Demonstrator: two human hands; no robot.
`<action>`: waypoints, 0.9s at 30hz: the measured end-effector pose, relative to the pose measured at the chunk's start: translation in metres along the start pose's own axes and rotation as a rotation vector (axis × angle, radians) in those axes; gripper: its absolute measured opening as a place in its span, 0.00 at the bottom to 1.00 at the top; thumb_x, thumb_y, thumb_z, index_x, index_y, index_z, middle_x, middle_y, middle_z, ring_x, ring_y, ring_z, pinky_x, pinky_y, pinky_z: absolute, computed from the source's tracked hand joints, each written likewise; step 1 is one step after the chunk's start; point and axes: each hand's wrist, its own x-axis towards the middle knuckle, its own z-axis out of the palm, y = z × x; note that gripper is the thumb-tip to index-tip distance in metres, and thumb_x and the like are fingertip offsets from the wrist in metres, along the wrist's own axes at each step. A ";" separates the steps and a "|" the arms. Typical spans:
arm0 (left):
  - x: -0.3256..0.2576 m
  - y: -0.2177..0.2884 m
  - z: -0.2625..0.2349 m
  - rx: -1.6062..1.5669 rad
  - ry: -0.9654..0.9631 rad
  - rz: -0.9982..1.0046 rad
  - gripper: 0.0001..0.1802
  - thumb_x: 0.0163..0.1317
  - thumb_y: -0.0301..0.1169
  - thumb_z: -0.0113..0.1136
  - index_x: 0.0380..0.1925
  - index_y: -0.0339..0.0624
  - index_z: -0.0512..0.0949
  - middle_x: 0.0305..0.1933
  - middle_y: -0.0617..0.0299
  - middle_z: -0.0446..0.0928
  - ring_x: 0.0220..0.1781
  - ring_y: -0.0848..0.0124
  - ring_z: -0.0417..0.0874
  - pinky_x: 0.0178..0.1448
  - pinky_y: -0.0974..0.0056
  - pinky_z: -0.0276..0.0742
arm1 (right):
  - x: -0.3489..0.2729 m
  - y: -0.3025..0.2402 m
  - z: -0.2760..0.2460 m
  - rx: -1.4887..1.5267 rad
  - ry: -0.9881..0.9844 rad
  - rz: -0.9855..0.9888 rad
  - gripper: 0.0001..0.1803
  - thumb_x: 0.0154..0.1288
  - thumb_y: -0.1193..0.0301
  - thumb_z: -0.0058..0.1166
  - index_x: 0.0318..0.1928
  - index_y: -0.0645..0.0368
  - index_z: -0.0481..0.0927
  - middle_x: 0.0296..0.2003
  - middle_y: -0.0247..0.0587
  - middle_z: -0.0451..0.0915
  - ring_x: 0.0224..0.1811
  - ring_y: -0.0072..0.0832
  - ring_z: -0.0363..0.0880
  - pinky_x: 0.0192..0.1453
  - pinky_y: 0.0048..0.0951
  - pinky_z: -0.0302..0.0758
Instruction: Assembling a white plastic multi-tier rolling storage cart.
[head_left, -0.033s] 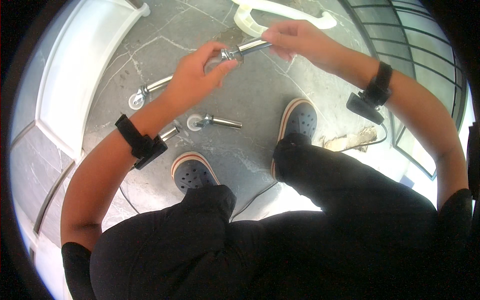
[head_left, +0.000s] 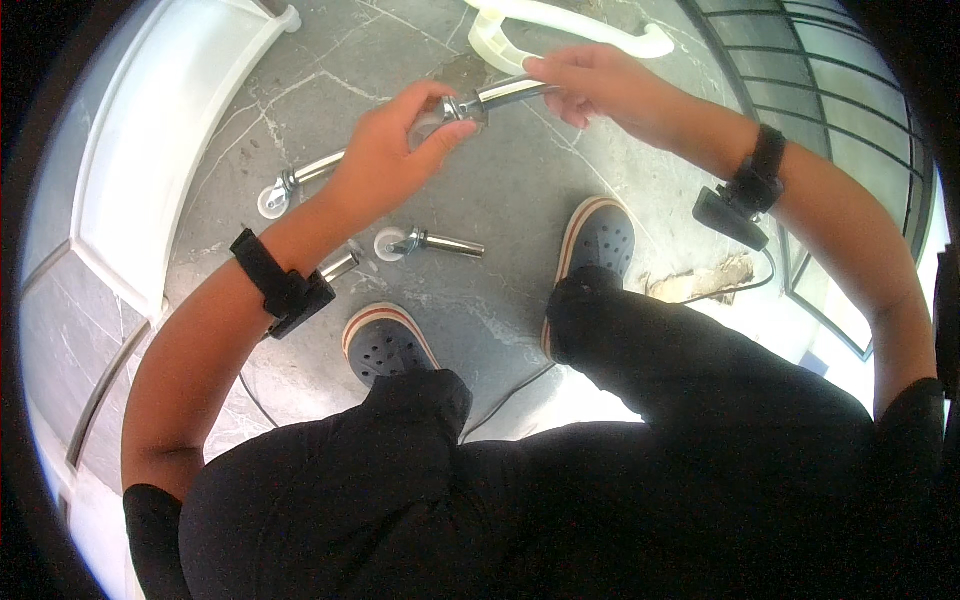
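Between my hands, above the floor, is a caster leg (head_left: 498, 94), a chrome tube with a swivel wheel at one end. My left hand (head_left: 395, 145) is closed around the wheel end and hides part of the wheel. At the tube's other end, my right hand (head_left: 600, 85) pinches it between thumb and fingers. Two similar caster legs with white wheels lie on the floor, one (head_left: 318, 167) partly behind my left forearm, the other (head_left: 452, 243) nearer my feet. Another chrome tube (head_left: 342, 265) sticks out by my left wrist, its remaining part hidden.
A white panel (head_left: 150, 150) with a raised rim stands at the left. Beyond my right hand lies a curved white plastic frame (head_left: 590, 35). A black barred gate (head_left: 800, 70) is at the right. My shoes (head_left: 600, 240) rest on grey tile, with a thin cable (head_left: 505, 400) between them.
My right hand has shifted very slightly along the tube, to the right. My left hand and the caster legs on the floor stay where they were.
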 end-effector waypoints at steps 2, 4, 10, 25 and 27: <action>0.000 -0.002 -0.002 0.023 0.024 0.062 0.15 0.69 0.33 0.58 0.53 0.41 0.72 0.38 0.63 0.78 0.28 0.81 0.75 0.31 0.74 0.71 | -0.004 -0.008 0.004 0.041 -0.037 0.183 0.23 0.69 0.49 0.54 0.46 0.57 0.80 0.28 0.28 0.77 0.31 0.18 0.73 0.34 0.20 0.66; 0.000 -0.004 -0.003 0.045 0.047 0.125 0.15 0.69 0.33 0.58 0.52 0.41 0.73 0.38 0.63 0.78 0.28 0.82 0.75 0.31 0.74 0.70 | -0.002 -0.007 0.018 0.042 0.038 0.017 0.23 0.66 0.49 0.58 0.44 0.57 0.80 0.27 0.30 0.78 0.29 0.18 0.75 0.36 0.20 0.70; -0.001 -0.004 0.002 0.023 0.064 0.067 0.14 0.70 0.35 0.57 0.51 0.42 0.73 0.36 0.65 0.76 0.28 0.82 0.73 0.32 0.74 0.69 | -0.004 -0.010 0.018 -0.140 0.242 -0.290 0.22 0.65 0.52 0.61 0.47 0.57 0.78 0.31 0.33 0.80 0.34 0.19 0.78 0.39 0.20 0.74; -0.006 0.012 0.009 0.097 0.028 -0.024 0.14 0.69 0.34 0.57 0.50 0.41 0.73 0.37 0.56 0.79 0.38 0.71 0.79 0.43 0.65 0.75 | 0.000 -0.014 0.008 -0.180 0.025 -0.136 0.22 0.66 0.54 0.61 0.53 0.53 0.75 0.35 0.34 0.80 0.37 0.19 0.79 0.37 0.21 0.74; -0.007 0.009 0.011 0.075 0.077 0.123 0.16 0.67 0.37 0.59 0.49 0.41 0.72 0.35 0.48 0.78 0.31 0.57 0.80 0.35 0.59 0.74 | 0.002 -0.018 0.010 -0.062 -0.031 0.027 0.24 0.63 0.52 0.63 0.49 0.57 0.77 0.36 0.36 0.81 0.34 0.19 0.79 0.37 0.21 0.75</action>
